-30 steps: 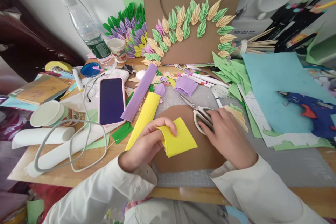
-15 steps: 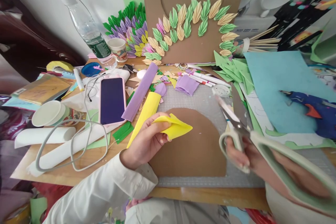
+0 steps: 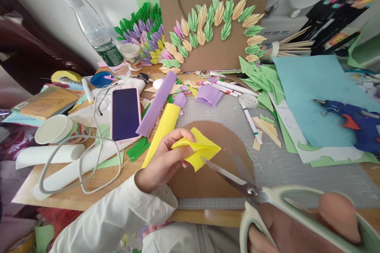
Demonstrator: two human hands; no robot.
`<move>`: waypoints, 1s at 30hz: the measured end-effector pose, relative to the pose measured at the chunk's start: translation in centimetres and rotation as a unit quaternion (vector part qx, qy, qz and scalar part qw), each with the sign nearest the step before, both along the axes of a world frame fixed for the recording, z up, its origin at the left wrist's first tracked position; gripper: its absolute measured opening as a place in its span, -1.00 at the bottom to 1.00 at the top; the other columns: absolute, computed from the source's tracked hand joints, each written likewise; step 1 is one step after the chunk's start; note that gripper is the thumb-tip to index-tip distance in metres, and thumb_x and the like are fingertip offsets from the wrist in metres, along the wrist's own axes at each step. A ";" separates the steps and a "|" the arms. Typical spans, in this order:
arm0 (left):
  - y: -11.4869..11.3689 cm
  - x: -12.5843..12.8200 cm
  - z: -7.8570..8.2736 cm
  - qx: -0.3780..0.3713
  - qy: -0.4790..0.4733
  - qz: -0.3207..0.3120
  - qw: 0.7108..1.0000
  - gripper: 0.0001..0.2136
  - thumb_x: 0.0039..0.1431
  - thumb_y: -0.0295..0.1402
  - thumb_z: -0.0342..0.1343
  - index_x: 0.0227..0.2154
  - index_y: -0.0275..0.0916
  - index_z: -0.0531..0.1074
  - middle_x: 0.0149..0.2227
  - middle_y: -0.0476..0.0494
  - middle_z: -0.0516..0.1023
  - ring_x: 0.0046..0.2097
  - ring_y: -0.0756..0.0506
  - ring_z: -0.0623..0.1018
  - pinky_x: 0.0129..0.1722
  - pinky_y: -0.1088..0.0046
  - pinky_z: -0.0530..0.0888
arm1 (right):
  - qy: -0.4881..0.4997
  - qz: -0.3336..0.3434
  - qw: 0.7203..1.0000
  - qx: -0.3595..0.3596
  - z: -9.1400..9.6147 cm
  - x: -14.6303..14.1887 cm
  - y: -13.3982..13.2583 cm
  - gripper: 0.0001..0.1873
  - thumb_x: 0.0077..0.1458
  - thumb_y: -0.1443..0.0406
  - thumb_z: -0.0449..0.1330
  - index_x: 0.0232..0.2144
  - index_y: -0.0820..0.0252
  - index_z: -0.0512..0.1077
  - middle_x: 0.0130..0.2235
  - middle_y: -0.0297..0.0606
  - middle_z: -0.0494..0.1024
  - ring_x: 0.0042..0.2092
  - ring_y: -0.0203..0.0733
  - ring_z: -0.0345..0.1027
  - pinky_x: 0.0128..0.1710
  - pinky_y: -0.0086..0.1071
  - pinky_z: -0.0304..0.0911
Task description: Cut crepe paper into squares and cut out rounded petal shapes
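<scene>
My left hand (image 3: 163, 158) pinches a folded piece of yellow crepe paper (image 3: 204, 148) between thumb and fingers, its pointed corner facing right. Below it lies a brown cardboard piece (image 3: 202, 185) with a rounded top, on a grey cutting mat (image 3: 282, 189). My right hand (image 3: 338, 213) grips a pair of scissors (image 3: 252, 191) with pale handles, thumb and fingers through the loops. The scissors' tip is at the lower edge of the yellow paper; I cannot tell whether it touches. A yellow crepe strip (image 3: 163, 126) and a purple strip (image 3: 157, 104) lie to the left.
A phone (image 3: 126, 114), a looped cable (image 3: 81, 178) and a paper cup (image 3: 55, 128) crowd the left side. A water bottle (image 3: 97, 35) stands behind. Cardboard with folded paper leaves (image 3: 218, 16) stands at the back. A blue glue gun (image 3: 350, 114) rests on blue paper (image 3: 308, 87) at right.
My right hand has brought the scissors down and turned them, so the tip now points left at the yellow paper. More of the paper's lower edge shows in my left hand.
</scene>
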State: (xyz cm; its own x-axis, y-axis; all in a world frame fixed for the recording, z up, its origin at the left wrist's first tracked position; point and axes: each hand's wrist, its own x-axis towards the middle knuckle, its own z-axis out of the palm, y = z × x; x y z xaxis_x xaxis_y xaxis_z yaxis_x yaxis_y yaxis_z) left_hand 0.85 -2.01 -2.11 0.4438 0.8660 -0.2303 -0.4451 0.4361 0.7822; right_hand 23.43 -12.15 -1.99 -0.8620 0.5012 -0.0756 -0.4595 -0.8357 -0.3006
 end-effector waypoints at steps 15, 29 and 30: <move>-0.5 -0.8 -0.7 0.133 -0.001 -0.085 0.987 -0.87 0.05 -0.43 0.29 -0.30 -0.20 0.51 -0.38 -0.03 0.50 -0.47 0.06 0.46 -0.50 0.63 0.41 | 0.116 -0.082 0.990 -0.027 0.6 -1.0 1.5 -0.16 0.00 -0.32 -0.07 -0.26 0.38 0.38 -0.55 -0.39 0.18 -0.64 -0.34 -0.08 -0.65 -0.48 -0.23; -0.8 -0.4 0.8 0.156 0.000 -0.131 0.979 -0.96 0.11 -0.41 0.27 -0.36 -0.24 0.56 -0.31 -0.17 0.58 -0.31 -0.06 0.57 -0.35 0.53 0.45 | 0.041 -0.032 0.998 -0.032 0.4 1.1 1.7 -0.26 -0.11 -0.30 0.15 -0.31 0.29 0.36 -0.55 -0.43 0.18 -0.58 -0.32 0.05 -0.59 -0.47 -0.03; -0.8 -0.5 0.8 0.155 0.010 -0.135 0.979 -0.95 0.12 -0.39 0.26 -0.36 -0.24 0.55 -0.32 -0.18 0.58 -0.32 -0.06 0.56 -0.36 0.52 0.45 | 0.018 -0.016 0.999 -0.042 0.4 1.4 1.7 -0.29 -0.13 -0.28 0.19 -0.34 0.26 0.34 -0.56 -0.45 0.17 -0.58 -0.33 0.05 -0.58 -0.48 -0.03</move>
